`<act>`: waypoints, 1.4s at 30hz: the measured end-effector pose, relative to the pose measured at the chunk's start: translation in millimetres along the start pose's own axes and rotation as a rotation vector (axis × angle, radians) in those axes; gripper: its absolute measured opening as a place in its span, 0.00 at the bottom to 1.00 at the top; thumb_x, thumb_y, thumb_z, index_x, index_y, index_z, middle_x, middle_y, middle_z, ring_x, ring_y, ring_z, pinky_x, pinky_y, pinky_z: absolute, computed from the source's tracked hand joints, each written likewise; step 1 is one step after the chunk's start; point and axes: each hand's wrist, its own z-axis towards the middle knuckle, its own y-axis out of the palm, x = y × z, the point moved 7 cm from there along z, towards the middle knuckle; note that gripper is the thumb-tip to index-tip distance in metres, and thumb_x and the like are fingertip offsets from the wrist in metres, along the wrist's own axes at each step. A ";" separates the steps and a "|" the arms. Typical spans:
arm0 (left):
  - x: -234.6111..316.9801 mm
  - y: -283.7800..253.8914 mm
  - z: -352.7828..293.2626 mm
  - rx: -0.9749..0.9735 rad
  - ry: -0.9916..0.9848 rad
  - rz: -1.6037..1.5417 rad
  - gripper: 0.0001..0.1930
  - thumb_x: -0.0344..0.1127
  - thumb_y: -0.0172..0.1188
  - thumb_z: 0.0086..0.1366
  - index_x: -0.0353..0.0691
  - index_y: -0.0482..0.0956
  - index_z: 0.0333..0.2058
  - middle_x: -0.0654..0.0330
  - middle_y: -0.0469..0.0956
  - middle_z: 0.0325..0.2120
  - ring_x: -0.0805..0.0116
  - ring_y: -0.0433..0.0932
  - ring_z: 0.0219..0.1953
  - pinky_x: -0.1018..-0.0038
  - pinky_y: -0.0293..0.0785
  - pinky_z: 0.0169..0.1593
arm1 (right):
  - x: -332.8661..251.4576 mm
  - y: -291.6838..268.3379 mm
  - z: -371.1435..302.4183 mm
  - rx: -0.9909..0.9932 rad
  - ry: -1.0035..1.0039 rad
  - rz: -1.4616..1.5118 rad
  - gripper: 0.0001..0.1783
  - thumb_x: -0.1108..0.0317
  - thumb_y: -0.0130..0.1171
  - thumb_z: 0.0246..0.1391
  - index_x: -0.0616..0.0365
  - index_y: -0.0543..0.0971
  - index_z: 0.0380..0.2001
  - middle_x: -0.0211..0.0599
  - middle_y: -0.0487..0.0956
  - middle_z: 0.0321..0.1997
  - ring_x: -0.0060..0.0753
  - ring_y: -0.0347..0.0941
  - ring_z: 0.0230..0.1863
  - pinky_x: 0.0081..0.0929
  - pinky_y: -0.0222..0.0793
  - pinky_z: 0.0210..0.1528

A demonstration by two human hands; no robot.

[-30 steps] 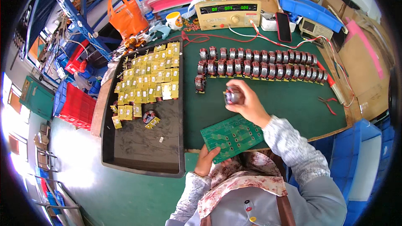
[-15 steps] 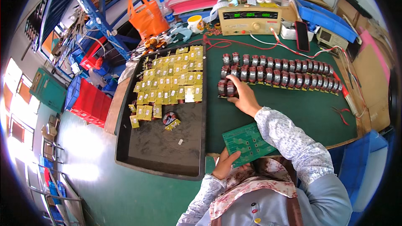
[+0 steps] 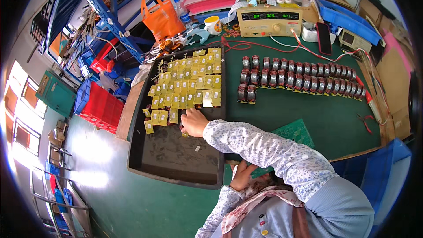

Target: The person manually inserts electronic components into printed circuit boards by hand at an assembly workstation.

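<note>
My right hand (image 3: pixel 194 123) reaches across into the black tray (image 3: pixel 176 176) and closes around a toroidal coil on a small yellow board (image 3: pixel 185 135), mostly hidden under the fingers. Beside it in the tray lie rows of small yellow boards (image 3: pixel 183 86) with white labels. At the table's near edge, my left hand (image 3: pixel 242 175) grips a green circuit board (image 3: pixel 296 133). My right sleeve covers much of that board. To the right, rows of dark wound coils (image 3: pixel 304 77) stand upright on the green table, with a short pair (image 3: pixel 246 93) at their left end.
Behind the coils stands a beige power supply (image 3: pixel 269 22) with red and white leads. A phone (image 3: pixel 324 38) leans right of it. Red-handled pliers (image 3: pixel 365 123) lie near the right edge. A yellow-and-white mug (image 3: pixel 213 25) and an orange bag (image 3: pixel 161 20) are at the back left.
My right hand has left the coil pair on the table and moved left into the tray, onto the loose coil. My left hand keeps the board near the edge. The view shifted slightly.
</note>
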 end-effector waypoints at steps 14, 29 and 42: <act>14.4 9.7 -16.6 -0.039 -0.003 -0.032 0.17 0.35 0.48 0.66 0.29 0.67 0.49 0.46 0.79 0.32 0.59 0.81 0.27 0.70 0.79 0.28 | 2.5 -116.4 -152.5 0.132 -0.035 1.447 0.14 0.65 0.62 0.54 0.60 0.74 0.41 0.37 0.77 0.45 0.34 0.77 0.43 0.27 0.76 0.39; 37.2 26.6 -11.7 -0.066 0.005 0.005 0.16 0.36 0.46 0.69 0.32 0.62 0.51 0.48 0.79 0.33 0.62 0.80 0.26 0.73 0.76 0.27 | 126.3 -137.2 -367.7 0.466 0.823 1.060 0.11 0.63 0.65 0.53 0.57 0.77 0.35 0.20 0.74 0.25 0.09 0.64 0.20 0.13 0.57 0.19; 48.9 45.5 -21.6 -0.029 -0.004 -0.037 0.15 0.32 0.45 0.70 0.33 0.60 0.52 0.48 0.79 0.34 0.64 0.80 0.26 0.75 0.76 0.28 | 90.1 -162.8 -331.3 0.329 0.551 0.107 0.11 0.59 0.65 0.47 0.52 0.77 0.28 0.44 0.79 0.25 0.51 0.75 0.24 0.39 0.69 0.25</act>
